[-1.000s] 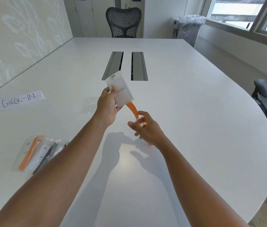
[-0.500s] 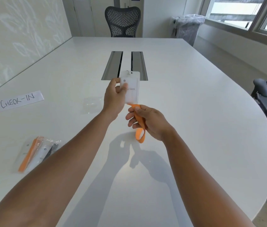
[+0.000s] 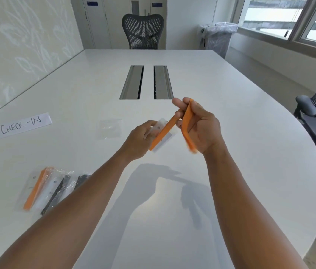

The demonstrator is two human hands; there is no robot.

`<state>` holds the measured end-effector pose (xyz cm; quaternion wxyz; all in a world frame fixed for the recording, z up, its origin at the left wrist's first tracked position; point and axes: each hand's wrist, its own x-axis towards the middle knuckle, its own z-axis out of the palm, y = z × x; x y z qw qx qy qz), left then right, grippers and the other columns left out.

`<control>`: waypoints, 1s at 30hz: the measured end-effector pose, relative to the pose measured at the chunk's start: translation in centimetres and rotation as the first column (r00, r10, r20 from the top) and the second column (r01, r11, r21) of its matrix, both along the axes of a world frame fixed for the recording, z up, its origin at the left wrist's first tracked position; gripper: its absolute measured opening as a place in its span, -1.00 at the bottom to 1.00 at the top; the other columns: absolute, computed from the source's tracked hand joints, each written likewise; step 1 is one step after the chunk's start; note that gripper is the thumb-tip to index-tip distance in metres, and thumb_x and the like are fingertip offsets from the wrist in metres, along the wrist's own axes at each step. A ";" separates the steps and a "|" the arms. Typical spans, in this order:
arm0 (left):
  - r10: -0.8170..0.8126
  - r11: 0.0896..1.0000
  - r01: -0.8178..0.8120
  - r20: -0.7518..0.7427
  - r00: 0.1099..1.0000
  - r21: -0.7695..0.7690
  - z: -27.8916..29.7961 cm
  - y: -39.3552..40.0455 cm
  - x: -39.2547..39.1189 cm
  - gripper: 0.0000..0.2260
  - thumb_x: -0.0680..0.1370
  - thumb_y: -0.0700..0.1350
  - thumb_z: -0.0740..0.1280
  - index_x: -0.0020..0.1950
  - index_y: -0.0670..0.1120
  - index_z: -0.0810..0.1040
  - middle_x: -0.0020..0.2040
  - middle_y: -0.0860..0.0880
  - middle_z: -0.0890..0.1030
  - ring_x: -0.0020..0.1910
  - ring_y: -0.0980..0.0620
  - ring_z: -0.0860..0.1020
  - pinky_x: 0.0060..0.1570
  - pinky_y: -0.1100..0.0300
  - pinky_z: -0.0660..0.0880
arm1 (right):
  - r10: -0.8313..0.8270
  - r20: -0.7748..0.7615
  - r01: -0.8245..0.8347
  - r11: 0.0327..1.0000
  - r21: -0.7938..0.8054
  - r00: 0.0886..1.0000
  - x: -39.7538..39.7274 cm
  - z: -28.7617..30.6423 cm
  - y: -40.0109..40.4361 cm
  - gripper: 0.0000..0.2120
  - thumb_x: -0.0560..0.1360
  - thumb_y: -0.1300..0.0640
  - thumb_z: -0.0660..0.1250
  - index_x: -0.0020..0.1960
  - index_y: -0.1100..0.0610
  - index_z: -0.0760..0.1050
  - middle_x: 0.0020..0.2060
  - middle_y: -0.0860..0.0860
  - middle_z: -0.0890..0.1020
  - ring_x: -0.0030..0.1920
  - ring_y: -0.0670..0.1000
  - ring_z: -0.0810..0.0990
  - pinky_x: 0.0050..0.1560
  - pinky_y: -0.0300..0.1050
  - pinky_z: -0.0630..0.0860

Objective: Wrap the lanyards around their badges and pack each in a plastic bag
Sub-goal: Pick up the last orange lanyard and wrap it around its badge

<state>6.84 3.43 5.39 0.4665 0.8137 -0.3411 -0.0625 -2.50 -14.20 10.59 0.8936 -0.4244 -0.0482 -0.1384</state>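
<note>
Badge (image 3: 164, 135) half-hidden by orange lanyard (image 3: 187, 121), left hand (image 3: 139, 141)

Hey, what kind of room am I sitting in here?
Most likely an office meeting room: a large white conference table with cable slots, mesh office chairs, and a handwritten CHECK-IN sign.

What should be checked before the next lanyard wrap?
1. Badge held by left hand: ok.
2. Lanyard gripped by right hand: ok.
3. One strap pass lies across the badge: ok.
4. Strap free of twists: cannot tell.
5. Empty bag lying on the table, just beyond the left hand: ok.
6. Packed bags set aside, clear of the hands: ok.
</note>
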 end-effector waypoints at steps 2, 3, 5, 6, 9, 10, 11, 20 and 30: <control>-0.077 0.997 0.077 -0.050 0.996 0.002 -0.1 0.7 -0.2 -0.84 0.68 0.00 0.22 0.20 0.14 0.55 -0.02 0.08 0.68 -0.04 0.03 0.62 -0.06 0.13 0.50 | -0.075 -0.010 0.076 0.997 0.029 0.997 0.2 -0.3 -0.4 -0.78 0.68 0.17 0.08 0.11 0.20 0.48 0.14 0.20 0.67 -0.24 0.05 0.62 -0.31 -0.16 0.50; -0.111 0.994 0.111 -0.084 0.990 -0.008 0.0 1.0 -0.3 -0.84 0.68 0.00 0.22 0.20 0.16 0.56 -0.01 0.09 0.68 -0.03 0.05 0.62 -0.03 0.14 0.50 | -0.105 -0.023 0.106 0.994 0.032 0.994 0.3 -0.6 -0.5 -0.78 0.68 0.17 0.07 0.13 0.21 0.47 0.17 0.21 0.65 -0.26 0.05 0.61 -0.33 -0.17 0.49; -0.168 0.986 0.166 -0.160 0.973 -0.028 0.3 1.5 -0.5 -0.84 0.69 0.00 0.23 0.21 0.15 0.57 0.05 0.08 0.69 0.04 0.03 0.63 0.04 0.13 0.51 | -0.144 -0.058 0.146 0.989 0.023 0.988 0.6 -1.4 -0.6 -0.77 0.68 0.16 0.07 0.15 0.21 0.46 0.20 0.21 0.64 -0.30 0.03 0.59 -0.38 -0.20 0.47; -0.197 0.980 0.193 -0.199 0.960 -0.035 0.4 1.7 -0.5 -0.83 0.69 0.00 0.23 0.22 0.12 0.57 0.08 0.05 0.69 0.08 0.00 0.64 0.08 0.10 0.53 | -0.158 -0.079 0.159 0.987 0.008 0.984 0.7 -1.8 -0.6 -0.76 0.68 0.15 0.06 0.17 0.21 0.46 0.21 0.20 0.64 -0.32 0.01 0.57 -0.40 -0.21 0.44; -0.272 0.962 0.259 -0.288 0.918 -0.082 0.8 2.3 -0.6 -0.80 0.69 -0.01 0.24 0.27 0.05 0.58 0.14 -0.01 0.70 0.13 0.00 0.65 0.17 0.07 0.54 | -0.180 -0.148 0.175 0.983 -0.048 0.973 1.0 -3.2 -0.6 -0.74 0.69 0.11 0.07 0.20 0.23 0.45 0.20 0.17 0.65 -0.42 -0.03 0.49 -0.45 -0.24 0.39; -0.288 0.957 0.264 -0.309 0.906 -0.117 1.0 2.5 -0.7 -0.79 0.69 -0.01 0.24 0.28 0.04 0.58 0.15 -0.02 0.69 0.12 0.02 0.65 0.16 0.11 0.55 | -0.179 -0.181 0.170 0.983 -0.065 0.967 1.1 -3.8 -0.4 -0.73 0.69 0.10 0.07 0.20 0.23 0.45 0.18 0.15 0.66 -0.43 -0.04 0.46 -0.46 -0.25 0.39; -0.300 0.952 0.263 -0.323 0.898 -0.153 1.2 2.6 -0.7 -0.78 0.69 -0.01 0.24 0.30 0.04 0.57 0.16 -0.02 0.69 0.11 0.05 0.64 0.14 0.16 0.56 | -0.173 -0.221 0.158 0.984 -0.084 0.960 1.2 -4.3 -0.2 -0.72 0.69 0.08 0.08 0.20 0.23 0.46 0.16 0.14 0.68 -0.43 -0.04 0.46 -0.46 -0.25 0.38; -0.271 0.895 0.061 -0.429 0.862 -0.441 1.6 2.2 -0.4 -0.75 0.67 -0.07 0.24 0.34 -0.01 0.53 0.28 -0.06 0.63 0.23 -0.06 0.62 0.22 0.02 0.57 | -0.148 -0.388 0.032 0.956 -0.291 0.910 1.2 -7.5 3.0 -0.78 0.61 0.10 0.24 0.05 0.13 0.65 -0.10 0.04 0.71 -0.19 0.00 0.65 -0.11 -0.08 0.62; -0.034 0.844 -0.252 -0.515 0.856 -0.474 2.3 0.5 -0.2 -0.84 0.69 0.00 0.22 0.23 0.06 0.52 0.09 -0.03 0.68 0.11 -0.02 0.64 0.16 0.05 0.60 | 0.114 -0.299 -0.169 0.971 -0.167 0.947 0.2 -7.1 4.7 -0.81 0.61 0.24 0.27 0.13 0.33 0.56 0.02 0.22 0.70 0.05 0.15 0.69 0.04 -0.13 0.61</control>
